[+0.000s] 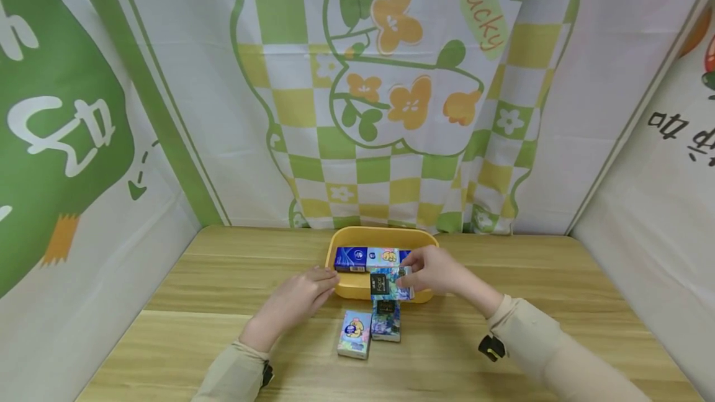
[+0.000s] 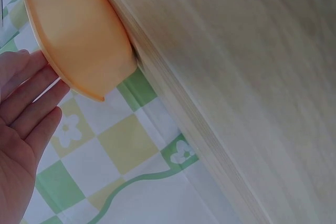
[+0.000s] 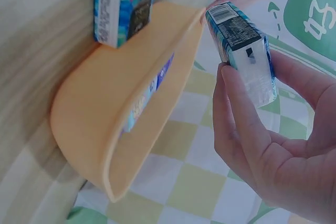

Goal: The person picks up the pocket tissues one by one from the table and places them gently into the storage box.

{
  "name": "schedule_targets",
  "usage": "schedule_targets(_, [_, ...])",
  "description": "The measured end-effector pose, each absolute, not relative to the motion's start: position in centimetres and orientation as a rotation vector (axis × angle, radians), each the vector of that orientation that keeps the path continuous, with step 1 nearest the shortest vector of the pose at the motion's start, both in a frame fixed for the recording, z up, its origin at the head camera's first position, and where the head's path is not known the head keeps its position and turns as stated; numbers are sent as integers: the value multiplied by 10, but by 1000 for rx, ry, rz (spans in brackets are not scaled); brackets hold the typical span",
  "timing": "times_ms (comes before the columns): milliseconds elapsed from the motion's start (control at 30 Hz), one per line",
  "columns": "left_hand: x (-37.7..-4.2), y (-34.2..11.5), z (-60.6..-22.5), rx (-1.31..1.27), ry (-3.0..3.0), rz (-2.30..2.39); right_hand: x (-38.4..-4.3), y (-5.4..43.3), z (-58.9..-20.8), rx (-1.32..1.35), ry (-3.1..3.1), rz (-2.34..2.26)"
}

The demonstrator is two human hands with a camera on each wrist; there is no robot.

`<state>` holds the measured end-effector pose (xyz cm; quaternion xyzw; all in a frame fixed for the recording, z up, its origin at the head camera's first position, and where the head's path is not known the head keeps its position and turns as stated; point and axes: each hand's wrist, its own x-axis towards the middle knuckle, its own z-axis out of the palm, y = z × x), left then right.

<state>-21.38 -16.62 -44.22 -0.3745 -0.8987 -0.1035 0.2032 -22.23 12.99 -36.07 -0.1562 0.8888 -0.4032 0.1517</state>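
My right hand [image 1: 438, 270] pinches a tissue pack [image 1: 385, 284] with a blue floral print and dark label between thumb and fingers. The pack is above the front rim of a yellow basket [image 1: 385, 236]; in the right wrist view its barcode side and clear-wrapped end [image 3: 253, 69] show. At the basket's left front corner, my left hand [image 1: 298, 299] has fairly straight fingers, with fingertips right at the rim. Inside the basket lie a dark blue pack [image 1: 349, 258] and a light blue cartoon pack [image 1: 382, 257], with more dark blue partly hidden behind the right hand.
In front of the basket, a pastel cartoon tissue pack [image 1: 354, 335] and a second blue floral pack [image 1: 386, 326] lie side by side on the wooden table [image 1: 223, 278]. A printed checkered curtain [image 1: 385, 172] hangs behind the table's far edge.
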Motion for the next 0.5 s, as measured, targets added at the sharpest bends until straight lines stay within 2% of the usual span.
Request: schedule_targets(500, [-214,-166,-443,-1042,-2507,-293,-248,121,-355,-351,2587,-1133])
